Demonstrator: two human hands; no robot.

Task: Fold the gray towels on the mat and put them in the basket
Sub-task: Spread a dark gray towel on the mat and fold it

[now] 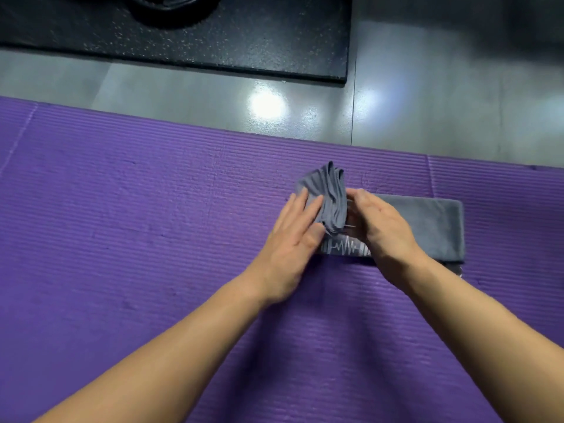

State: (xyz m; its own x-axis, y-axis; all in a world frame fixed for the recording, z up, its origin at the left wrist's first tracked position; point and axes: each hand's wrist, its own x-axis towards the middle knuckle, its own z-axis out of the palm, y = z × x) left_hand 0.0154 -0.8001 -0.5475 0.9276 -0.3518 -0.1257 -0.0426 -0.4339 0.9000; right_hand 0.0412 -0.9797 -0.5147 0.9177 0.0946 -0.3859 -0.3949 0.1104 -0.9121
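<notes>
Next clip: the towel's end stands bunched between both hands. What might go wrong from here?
The raised end of the towel is rippled between left hand and right hand; it may land crooked on the flat half.
The left hand presses with straight fingers only, so layers could slip and splay.
No basket is in view; the fold may loosen while searching.

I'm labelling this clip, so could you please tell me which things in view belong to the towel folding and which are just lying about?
Job in hand: gray towel, purple mat, left hand, right hand.
Lying about: black mat, dark object on it.
No basket in view.
</notes>
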